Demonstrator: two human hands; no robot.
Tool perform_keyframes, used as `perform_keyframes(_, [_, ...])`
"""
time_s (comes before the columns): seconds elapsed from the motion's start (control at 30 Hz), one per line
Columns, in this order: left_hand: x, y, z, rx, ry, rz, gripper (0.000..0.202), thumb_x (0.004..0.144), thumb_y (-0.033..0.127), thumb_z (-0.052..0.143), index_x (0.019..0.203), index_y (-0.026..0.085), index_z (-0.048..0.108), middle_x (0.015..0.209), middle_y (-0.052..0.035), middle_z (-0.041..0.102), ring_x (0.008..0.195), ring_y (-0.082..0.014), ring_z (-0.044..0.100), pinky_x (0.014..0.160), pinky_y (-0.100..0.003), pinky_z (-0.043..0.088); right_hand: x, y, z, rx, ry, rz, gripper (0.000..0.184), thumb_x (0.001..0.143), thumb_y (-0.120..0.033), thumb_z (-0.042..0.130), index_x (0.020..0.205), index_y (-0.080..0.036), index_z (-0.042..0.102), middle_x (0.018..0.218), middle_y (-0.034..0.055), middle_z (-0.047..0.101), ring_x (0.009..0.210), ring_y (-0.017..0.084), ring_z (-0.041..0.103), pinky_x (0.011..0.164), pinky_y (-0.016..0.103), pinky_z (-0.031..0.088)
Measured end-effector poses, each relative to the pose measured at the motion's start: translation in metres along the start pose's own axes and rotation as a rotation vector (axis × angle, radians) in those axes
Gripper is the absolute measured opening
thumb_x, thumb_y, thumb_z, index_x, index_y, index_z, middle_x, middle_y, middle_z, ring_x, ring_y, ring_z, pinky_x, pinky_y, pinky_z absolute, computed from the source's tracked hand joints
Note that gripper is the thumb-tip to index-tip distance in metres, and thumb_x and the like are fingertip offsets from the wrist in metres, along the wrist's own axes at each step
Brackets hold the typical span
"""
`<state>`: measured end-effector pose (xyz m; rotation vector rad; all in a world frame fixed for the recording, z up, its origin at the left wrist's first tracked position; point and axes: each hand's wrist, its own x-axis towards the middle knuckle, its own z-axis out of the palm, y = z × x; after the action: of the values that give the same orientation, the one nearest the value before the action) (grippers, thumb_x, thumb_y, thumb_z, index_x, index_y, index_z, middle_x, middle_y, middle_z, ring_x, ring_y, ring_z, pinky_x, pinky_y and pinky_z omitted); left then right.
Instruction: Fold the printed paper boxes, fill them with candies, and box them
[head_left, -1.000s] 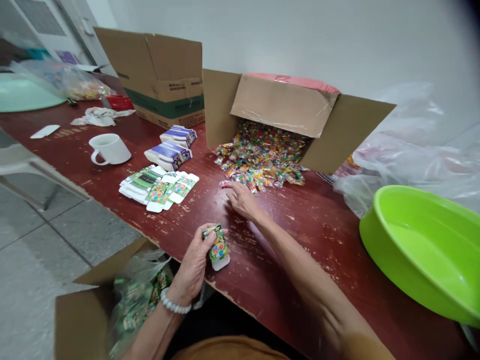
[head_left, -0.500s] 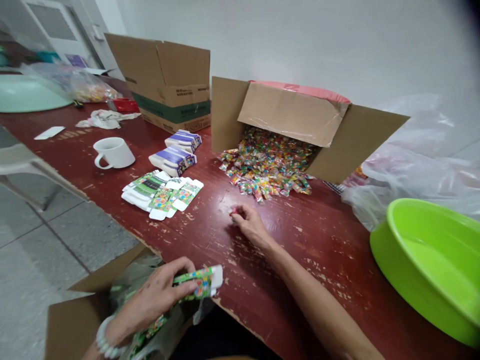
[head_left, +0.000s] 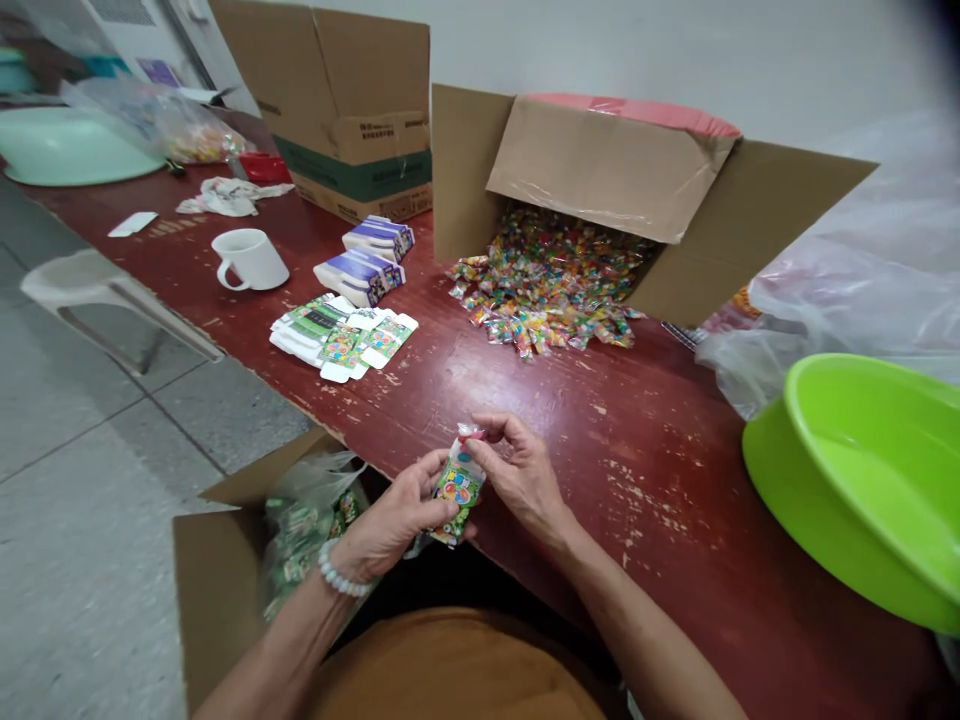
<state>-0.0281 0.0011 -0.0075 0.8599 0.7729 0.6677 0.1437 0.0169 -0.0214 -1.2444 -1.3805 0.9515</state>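
Note:
A small green printed candy box is gripped by my left hand, held upright just over the table's front edge. At its top end, my right hand pinches a small clear-wrapped candy packet with a bit of red in it. The packet sits at the box's mouth; how far inside it reaches I cannot tell. Farther back, many colourful wrapped candies spill from a cardboard carton lying on its side. Flattened green boxes lie in a pile left of my hands.
Two stacks of purple-and-white boxes and a white mug stand beyond the pile. A lime-green basin is at right. Below the table edge, an open carton holds a plastic bag of green boxes. A white stool stands at left.
My left hand has brought the green box up and to the right, turning it upright. My right hand has carried the candy packet to the box's top. The view has tilted downward.

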Motion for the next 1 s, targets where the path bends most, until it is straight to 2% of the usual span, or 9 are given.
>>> perform_keyframes(0.1, [0.000,-0.004,0.003,-0.012,0.018,0.010,0.048,0.076,0.023,0.075,0.119,0.021,0.053,0.091,-0.0025,0.066,0.067,-0.0165,0.068,0.061,-0.028,0.055,-0.006,0.000,-0.008,-0.122,-0.020,-0.134,0.015,0.089,-0.034,0.066,0.098,-0.026,0.074,0.102,0.0064,0.068,0.103,0.023,0.061,0.095,0.040,0.046])
perform_keyframes(0.2, [-0.001,-0.008,0.003,-0.025,0.067,0.037,0.048,0.077,0.020,0.069,0.120,0.022,0.050,0.086,-0.0014,0.066,0.064,-0.0183,0.069,0.058,-0.029,0.055,-0.008,-0.004,-0.012,-0.131,-0.082,-0.183,0.018,0.093,-0.034,0.060,0.094,-0.026,0.076,0.115,0.0091,0.064,0.116,0.024,0.057,0.100,0.041,0.044])
perform_keyframes(0.33, [-0.003,-0.008,0.004,-0.002,0.065,0.036,0.051,0.073,0.014,0.063,0.123,0.021,0.051,0.097,-0.0046,0.069,0.064,-0.0144,0.068,0.062,-0.027,0.053,-0.006,-0.007,-0.012,-0.137,-0.033,-0.088,0.025,0.094,-0.037,0.055,0.081,-0.023,0.070,0.086,0.0052,0.067,0.090,0.021,0.063,0.084,0.035,0.048])
perform_keyframes(0.43, [-0.005,-0.006,0.008,0.023,0.069,0.018,0.053,0.070,0.012,0.061,0.123,0.020,0.053,0.098,-0.0045,0.069,0.062,-0.0120,0.065,0.061,-0.024,0.052,-0.004,-0.009,-0.010,-0.092,-0.015,0.025,0.030,0.095,-0.042,0.052,0.078,-0.023,0.065,0.071,0.0011,0.063,0.068,0.017,0.059,0.068,0.031,0.047])
perform_keyframes(0.6, [-0.004,-0.009,0.014,0.047,0.102,0.035,0.055,0.068,0.009,0.058,0.121,0.021,0.056,0.090,-0.0009,0.067,0.062,-0.0108,0.060,0.058,-0.023,0.051,-0.006,-0.008,-0.006,-0.157,0.016,-0.089,0.026,0.089,-0.038,0.059,0.069,-0.022,0.064,0.078,0.0032,0.061,0.078,0.019,0.059,0.074,0.032,0.046])
perform_keyframes(0.77, [0.000,-0.014,0.015,0.040,0.153,0.111,0.049,0.072,0.011,0.059,0.119,0.021,0.059,0.089,0.0001,0.066,0.065,-0.0105,0.058,0.060,-0.022,0.053,-0.010,-0.002,-0.002,0.100,0.027,0.180,0.031,0.086,-0.044,0.064,0.066,-0.020,0.063,0.072,0.0010,0.059,0.068,0.016,0.055,0.063,0.027,0.045])
perform_keyframes(0.87, [0.001,-0.012,0.015,0.007,0.183,0.112,0.049,0.073,0.011,0.063,0.120,0.022,0.060,0.088,0.0007,0.066,0.065,-0.0106,0.058,0.059,-0.023,0.055,-0.012,-0.002,0.000,0.112,0.029,0.158,0.026,0.080,-0.040,0.071,0.065,-0.020,0.065,0.078,0.0019,0.060,0.073,0.016,0.055,0.064,0.027,0.045])
perform_keyframes(0.93, [0.001,-0.010,0.016,-0.059,0.209,0.103,0.043,0.077,0.019,0.066,0.120,0.022,0.061,0.088,-0.0007,0.067,0.065,-0.0123,0.060,0.057,-0.024,0.056,-0.014,-0.003,0.000,0.143,-0.007,0.136,0.025,0.078,-0.041,0.074,0.066,-0.020,0.067,0.083,0.0027,0.061,0.076,0.016,0.057,0.066,0.027,0.046])
perform_keyframes(1.0, [0.002,-0.007,0.016,-0.154,0.255,0.072,0.036,0.084,0.035,0.065,0.116,0.019,0.064,0.086,-0.0042,0.070,0.064,-0.0150,0.062,0.054,-0.026,0.056,-0.016,-0.003,-0.001,0.274,-0.063,0.193,0.023,0.083,-0.045,0.070,0.081,-0.022,0.071,0.084,0.0022,0.062,0.073,0.015,0.058,0.066,0.027,0.048])
